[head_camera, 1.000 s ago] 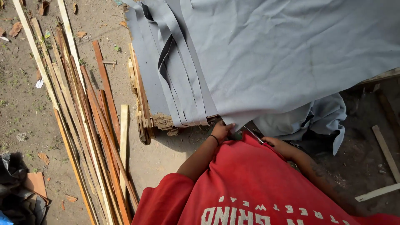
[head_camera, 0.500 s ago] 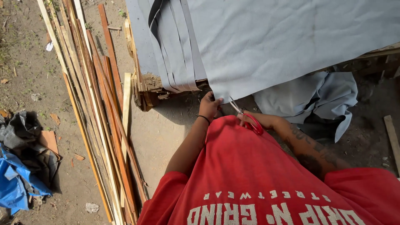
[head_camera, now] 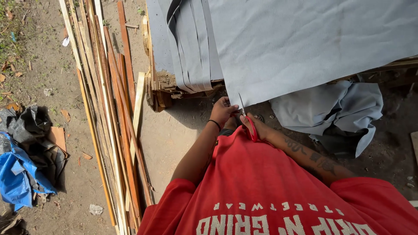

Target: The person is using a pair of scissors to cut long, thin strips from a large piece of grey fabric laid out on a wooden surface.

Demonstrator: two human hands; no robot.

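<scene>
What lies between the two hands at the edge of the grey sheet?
In the head view, the left hand grips the grey sheet's hanging edge. Between it and the right hand are only the blades of the red-handled scissors, meeting that edge.

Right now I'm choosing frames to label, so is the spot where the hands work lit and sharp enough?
Head view: left hand and right hand with red scissors sit in shadow under the grey sheet; edges stay sharp; sunlit ground is brighter, without glare.

Matt grey cloth (head_camera: 305, 39), rough wood slats (head_camera: 109, 109)
</scene>
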